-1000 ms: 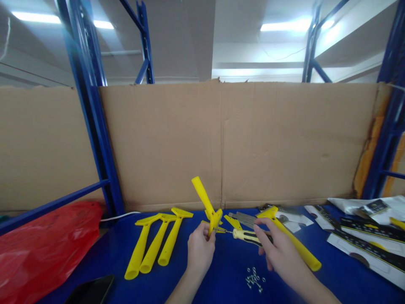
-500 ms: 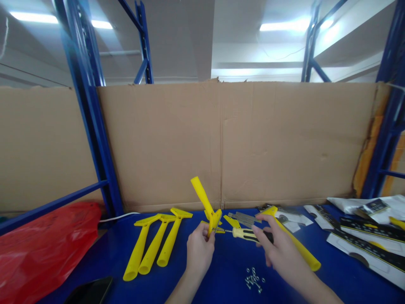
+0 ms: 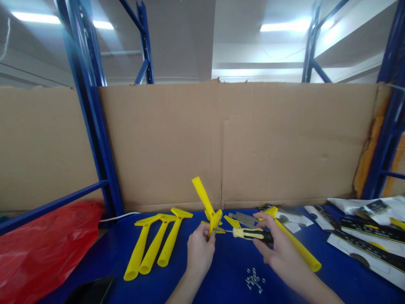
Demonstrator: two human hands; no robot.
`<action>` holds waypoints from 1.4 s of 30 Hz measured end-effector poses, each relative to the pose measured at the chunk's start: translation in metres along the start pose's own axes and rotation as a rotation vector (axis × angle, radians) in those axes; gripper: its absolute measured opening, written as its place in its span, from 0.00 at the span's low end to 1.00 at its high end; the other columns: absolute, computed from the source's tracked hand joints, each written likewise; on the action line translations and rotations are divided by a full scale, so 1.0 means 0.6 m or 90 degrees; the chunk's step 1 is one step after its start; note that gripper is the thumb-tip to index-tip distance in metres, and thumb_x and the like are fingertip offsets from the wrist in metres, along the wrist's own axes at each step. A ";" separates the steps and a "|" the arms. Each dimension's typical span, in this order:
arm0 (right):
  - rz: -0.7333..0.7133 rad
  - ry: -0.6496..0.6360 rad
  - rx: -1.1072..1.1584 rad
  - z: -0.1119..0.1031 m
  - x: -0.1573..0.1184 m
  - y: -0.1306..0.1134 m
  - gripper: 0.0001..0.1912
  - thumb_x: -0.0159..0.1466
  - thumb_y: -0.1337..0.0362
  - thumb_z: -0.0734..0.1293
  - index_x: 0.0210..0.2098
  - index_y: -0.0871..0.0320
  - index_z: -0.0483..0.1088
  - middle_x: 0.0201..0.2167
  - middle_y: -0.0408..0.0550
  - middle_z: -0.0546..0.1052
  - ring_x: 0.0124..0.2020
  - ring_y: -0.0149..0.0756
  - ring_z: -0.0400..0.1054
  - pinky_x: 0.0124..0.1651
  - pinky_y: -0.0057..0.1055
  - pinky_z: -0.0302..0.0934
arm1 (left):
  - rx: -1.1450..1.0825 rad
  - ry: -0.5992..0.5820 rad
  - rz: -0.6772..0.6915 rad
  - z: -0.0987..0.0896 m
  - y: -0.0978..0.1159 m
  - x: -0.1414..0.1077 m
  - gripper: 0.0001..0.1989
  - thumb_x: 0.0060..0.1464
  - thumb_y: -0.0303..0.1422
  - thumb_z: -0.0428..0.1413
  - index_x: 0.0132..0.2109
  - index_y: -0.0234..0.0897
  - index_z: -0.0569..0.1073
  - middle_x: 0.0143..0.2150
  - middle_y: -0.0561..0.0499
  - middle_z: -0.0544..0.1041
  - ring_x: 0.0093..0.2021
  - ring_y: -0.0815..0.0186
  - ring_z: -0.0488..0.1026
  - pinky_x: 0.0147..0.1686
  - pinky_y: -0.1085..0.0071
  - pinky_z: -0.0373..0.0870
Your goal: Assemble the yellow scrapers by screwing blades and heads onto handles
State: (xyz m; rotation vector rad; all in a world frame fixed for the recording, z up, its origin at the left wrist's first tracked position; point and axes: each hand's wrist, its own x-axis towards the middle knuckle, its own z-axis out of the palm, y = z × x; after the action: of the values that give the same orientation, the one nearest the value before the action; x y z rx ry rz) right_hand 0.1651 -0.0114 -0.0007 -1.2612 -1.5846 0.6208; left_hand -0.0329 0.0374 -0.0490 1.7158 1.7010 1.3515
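My left hand (image 3: 200,249) pinches the head of a yellow plastic scraper handle (image 3: 202,194), whose tube tilts up and to the left. My right hand (image 3: 278,249) has its fingers around the black end of a cream-and-black screwdriver (image 3: 249,234). The screwdriver lies level, its shaft pointing left with the tip at the yellow head; the exact contact is too small to make out. Behind the screwdriver lie a small yellow piece (image 3: 232,221) and grey metal blades (image 3: 246,218). Below it is a scatter of small screws and nuts (image 3: 253,279).
Several yellow handles (image 3: 169,240) lie left of my left hand, and another (image 3: 300,245) lies behind my right hand. A red bag (image 3: 50,249) and black phone (image 3: 90,291) are at left. Packaging cards (image 3: 367,249) lie at right. Cardboard (image 3: 221,143) stands behind.
The fingers of my right hand have shifted on the screwdriver handle, the thumb moving lower and showing more of the handle. My left hand and the yellow handle are almost unchanged.
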 end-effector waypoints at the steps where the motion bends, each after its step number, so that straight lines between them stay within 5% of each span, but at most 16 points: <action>1: 0.004 -0.011 -0.004 -0.002 0.002 0.002 0.20 0.57 0.63 0.61 0.49 0.53 0.59 0.34 0.43 0.71 0.16 0.27 0.60 0.21 0.27 0.60 | -0.001 0.000 0.002 0.000 0.000 0.000 0.06 0.50 0.25 0.51 0.27 0.39 0.66 0.23 0.55 0.73 0.23 0.68 0.70 0.25 0.76 0.60; 9: 0.137 -0.061 -0.054 -0.005 0.006 -0.013 0.21 0.63 0.48 0.54 0.47 0.55 0.61 0.15 0.36 0.66 0.10 0.32 0.61 0.15 0.27 0.54 | -0.009 0.012 0.010 0.000 -0.003 0.000 0.05 0.50 0.26 0.52 0.27 0.39 0.67 0.22 0.55 0.73 0.23 0.68 0.71 0.26 0.76 0.61; 16: 0.004 0.050 -0.055 0.005 -0.006 -0.014 0.20 0.58 0.58 0.60 0.50 0.54 0.60 0.36 0.46 0.72 0.23 0.32 0.66 0.27 0.31 0.63 | 0.010 0.002 0.000 -0.001 0.002 0.000 0.06 0.51 0.26 0.51 0.27 0.39 0.67 0.22 0.55 0.72 0.23 0.68 0.70 0.27 0.76 0.61; 24: 0.013 0.006 -0.065 -0.005 0.004 -0.003 0.17 0.60 0.58 0.60 0.48 0.53 0.61 0.32 0.44 0.74 0.14 0.28 0.61 0.19 0.29 0.57 | 0.015 -0.004 -0.002 -0.005 0.008 -0.002 0.07 0.50 0.25 0.51 0.27 0.39 0.67 0.22 0.55 0.73 0.24 0.68 0.70 0.26 0.76 0.60; 30: 0.044 -0.037 -0.110 -0.005 0.006 -0.003 0.19 0.65 0.51 0.53 0.46 0.55 0.63 0.17 0.38 0.70 0.13 0.34 0.63 0.19 0.30 0.56 | 0.013 -0.002 0.004 -0.006 0.010 -0.003 0.06 0.50 0.24 0.51 0.27 0.38 0.68 0.23 0.55 0.73 0.23 0.68 0.71 0.25 0.76 0.60; 36: -0.032 0.019 -0.104 0.000 0.000 0.002 0.21 0.59 0.59 0.61 0.51 0.54 0.60 0.37 0.46 0.73 0.30 0.37 0.71 0.34 0.33 0.65 | 0.002 0.013 0.008 -0.004 0.008 -0.003 0.06 0.50 0.27 0.51 0.26 0.39 0.66 0.22 0.55 0.72 0.22 0.68 0.70 0.25 0.76 0.60; 42: 0.017 -0.056 -0.075 -0.009 0.003 -0.002 0.17 0.59 0.60 0.61 0.48 0.52 0.62 0.31 0.43 0.73 0.17 0.31 0.64 0.21 0.29 0.58 | 0.013 0.015 0.004 -0.007 0.010 -0.004 0.07 0.50 0.26 0.52 0.26 0.39 0.65 0.22 0.56 0.73 0.23 0.68 0.71 0.25 0.76 0.60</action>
State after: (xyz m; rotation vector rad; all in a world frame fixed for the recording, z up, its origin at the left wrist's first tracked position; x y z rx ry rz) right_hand 0.1697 -0.0111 0.0029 -1.3598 -1.7002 0.6158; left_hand -0.0323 0.0322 -0.0429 1.7246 1.7294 1.3668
